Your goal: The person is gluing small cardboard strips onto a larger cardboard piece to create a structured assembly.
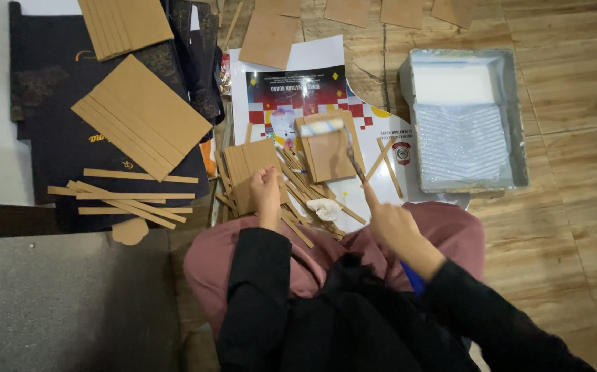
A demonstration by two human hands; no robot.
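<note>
Entry: small paint roller (323,128). We find it in the right hand (393,224), fingers (371,195) closed around the handle, index finger laid along it. The wire shaft (353,160) runs up and left from the hand, away from us, to the roller sleeve, which lies crosswise on the brown cardboard panel (331,155). The sleeve's long axis runs left to right; the handle runs near to far.

Entry: cardboard panel. It sits on a printed poster sheet (316,93) on the floor (574,172), just far of the right hand and right of the left hand. The right hand is the nearer.

Entry: left hand (266,187). Fingers curled shut, resting on a stack of cardboard pieces (243,172); we cannot tell whether they pinch one.

Entry: surroundings. Loose cardboard strips (305,189) lie between the two hands, a white rag (324,209) near the knees. A roller tray (512,117) with white glue stands well right of the panel. More panels and strips (130,196) lie far left on a dark sheet (64,148).
</note>
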